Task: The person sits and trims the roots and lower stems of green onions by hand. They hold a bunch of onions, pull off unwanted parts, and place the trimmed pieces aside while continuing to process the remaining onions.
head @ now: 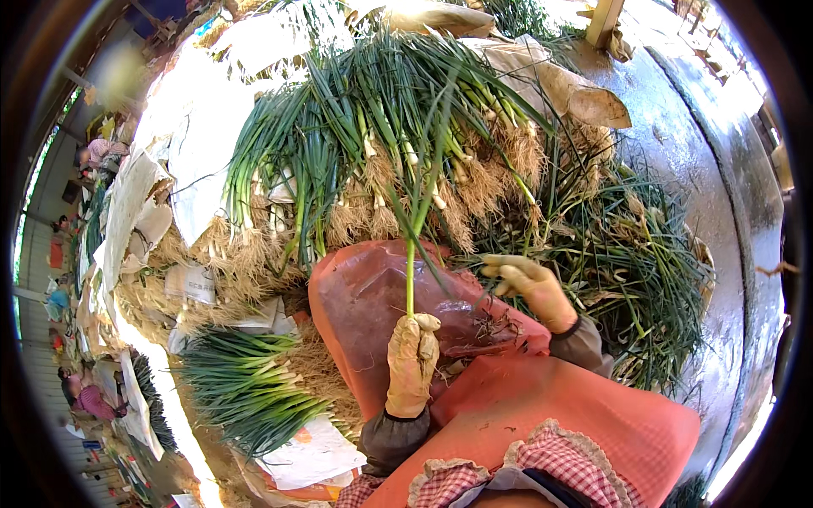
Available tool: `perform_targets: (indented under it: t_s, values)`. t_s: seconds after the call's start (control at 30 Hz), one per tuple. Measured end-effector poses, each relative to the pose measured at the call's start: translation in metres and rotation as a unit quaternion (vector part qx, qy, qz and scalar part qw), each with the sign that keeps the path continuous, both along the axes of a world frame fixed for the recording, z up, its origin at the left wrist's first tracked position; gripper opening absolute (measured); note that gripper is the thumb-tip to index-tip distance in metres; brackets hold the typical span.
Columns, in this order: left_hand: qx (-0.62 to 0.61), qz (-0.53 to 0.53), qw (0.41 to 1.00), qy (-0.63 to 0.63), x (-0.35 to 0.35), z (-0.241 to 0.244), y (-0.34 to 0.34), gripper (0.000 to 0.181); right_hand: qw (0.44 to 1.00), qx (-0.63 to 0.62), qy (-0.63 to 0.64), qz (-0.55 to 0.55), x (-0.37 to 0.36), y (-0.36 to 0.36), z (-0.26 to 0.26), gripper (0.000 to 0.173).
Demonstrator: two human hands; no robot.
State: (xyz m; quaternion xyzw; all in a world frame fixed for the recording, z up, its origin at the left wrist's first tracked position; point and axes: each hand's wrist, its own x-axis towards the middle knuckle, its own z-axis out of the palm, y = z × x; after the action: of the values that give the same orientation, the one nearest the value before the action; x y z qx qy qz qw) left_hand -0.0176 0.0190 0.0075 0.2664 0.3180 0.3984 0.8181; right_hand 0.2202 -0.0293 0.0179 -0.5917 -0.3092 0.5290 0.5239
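My left hand (411, 362), in a pale rubber glove, grips a single green onion (410, 273) by its lower end. The stalk stands up from the fist, with its long leaves fanning out at the top. To the right, my gloved right hand (540, 295) is held with its fingers apart and nothing clear between them, beside a blurred leaf. Under both hands is a red plastic apron (362, 286) over my lap, with brown scraps on it. Ahead lies a large heap of green onions (381, 82), their hairy roots (463, 209) towards me.
To the left, a neat pile of green onions (254, 387) rests near white sacking (311, 454). Discarded leaves (616, 267) form a heap at the right. Beyond it are wet ground (641, 101) and a post (604, 25). Other people (95, 397) are at the far left.
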Motion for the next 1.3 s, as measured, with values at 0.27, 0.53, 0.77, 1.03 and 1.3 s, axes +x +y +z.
perform_targets:
  t_s: [0.27, 0.53, 0.77, 1.03, 1.3]
  values:
    - [0.005, -0.058, 0.992, 0.111, 0.01, 0.007, -0.016, 0.028, 0.984, 0.025, 0.127, 0.124, -0.038, 0.056, 0.003, 0.035]
    - [0.144, 0.012, 0.962, 0.232, 0.01, -0.012, -0.018, 0.021, 0.995, 0.012, -0.099, 0.006, -0.022, 0.047, -0.006, 0.033]
    - [0.325, 0.103, 0.857, 0.387, 0.002, -0.024, -0.017, 0.026, 0.951, 0.092, -0.274, -0.112, -0.033, 0.056, 0.005, 0.046]
    - [0.464, 0.083, 0.704, 0.532, 0.002, -0.02, -0.02, 0.038, 0.996, 0.031, -0.049, -0.074, -0.032, 0.07, -0.004, 0.016]
    - [0.109, 0.022, 0.971, 0.21, -0.029, 0.016, -0.015, 0.029, 0.947, 0.159, -0.27, -0.064, 0.013, 0.071, -0.05, 0.005]
